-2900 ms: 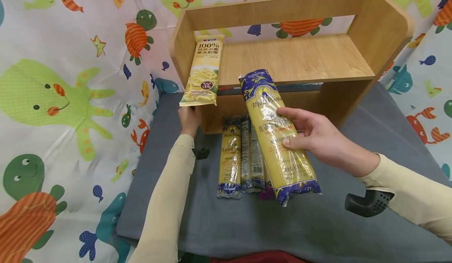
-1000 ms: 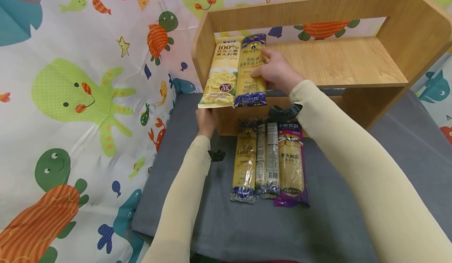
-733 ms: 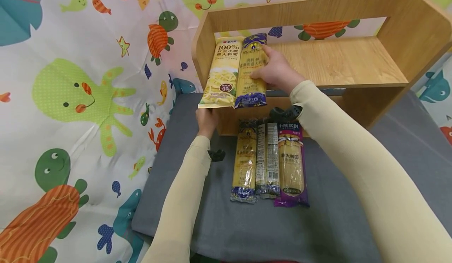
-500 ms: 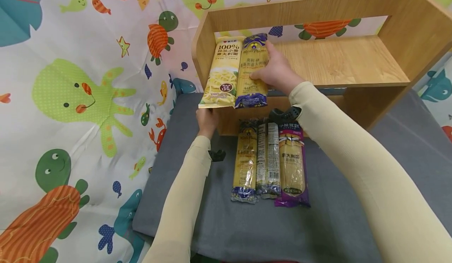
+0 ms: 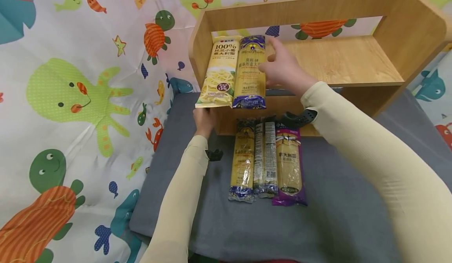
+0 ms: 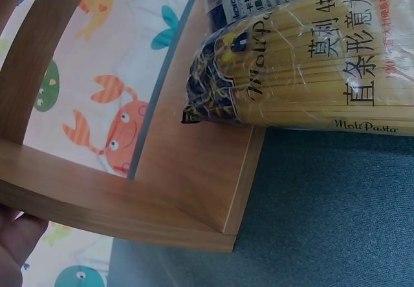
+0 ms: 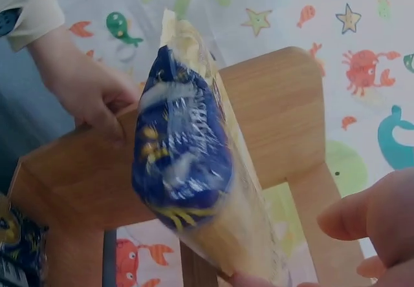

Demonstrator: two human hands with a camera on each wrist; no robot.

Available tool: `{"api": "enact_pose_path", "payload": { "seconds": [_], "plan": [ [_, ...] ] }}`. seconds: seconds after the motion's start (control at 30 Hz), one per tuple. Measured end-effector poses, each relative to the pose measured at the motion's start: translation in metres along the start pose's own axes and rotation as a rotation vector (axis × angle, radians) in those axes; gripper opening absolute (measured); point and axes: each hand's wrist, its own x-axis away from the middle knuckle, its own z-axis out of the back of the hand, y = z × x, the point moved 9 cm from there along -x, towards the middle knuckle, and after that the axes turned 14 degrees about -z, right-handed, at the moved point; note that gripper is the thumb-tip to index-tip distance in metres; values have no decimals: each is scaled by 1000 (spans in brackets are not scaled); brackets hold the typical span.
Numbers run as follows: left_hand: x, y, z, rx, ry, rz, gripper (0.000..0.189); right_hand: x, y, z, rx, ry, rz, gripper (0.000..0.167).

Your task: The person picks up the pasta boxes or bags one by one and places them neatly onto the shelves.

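Two pasta packs lie side by side at the left end of the wooden shelf (image 5: pixel 335 59): a pale yellow pasta pack (image 5: pixel 217 73) against the side panel, and a blue-and-gold spaghetti pack (image 5: pixel 250 75) on its right. Beside the spaghetti pack is my right hand (image 5: pixel 288 70), index finger extended. In the right wrist view its thumb (image 7: pixel 346 219) stands clear of the wrapper, and a fingertip appears close to the pack's underside. My left hand (image 5: pixel 204 122) grips the shelf's left side below the packs; the right wrist view shows its fingers bent over the wooden edge.
On the grey-covered table (image 5: pixel 339 200), in front of the shelf, lie another blue-and-gold spaghetti pack (image 5: pixel 243 161), a pack with its printed back up (image 5: pixel 265 159) and a purple pasta pack (image 5: pixel 290 161). A cartoon-print curtain (image 5: pixel 81 137) hangs behind and to the left.
The blue-and-gold spaghetti pack has gone from above the table onto the shelf, beside the pale yellow pack. My right hand's fingers have since loosened and shifted right. My left hand stays on the shelf.
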Motion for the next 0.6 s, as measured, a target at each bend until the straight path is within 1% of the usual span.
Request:
{"api": "enact_pose_path", "payload": {
  "seconds": [0.1,0.17,0.3,0.4,0.5,0.6],
  "plan": [
    [0,0,2,14,4,-6,35,9,5,11,25,18,26,80],
    [0,0,0,7,-1,-11,34,17,13,20,47,24,53,77],
    [0,0,1,-6,7,-16,33,35,33,36,139,14,102,70],
    [-1,1,1,5,9,-26,34,46,54,48,196,-12,118,65],
    [-1,2,1,12,7,-30,34,54,81,59,231,-29,100,58],
    [1,0,-1,12,6,-29,34,58,111,67,260,-29,70,52]
  ]
}}
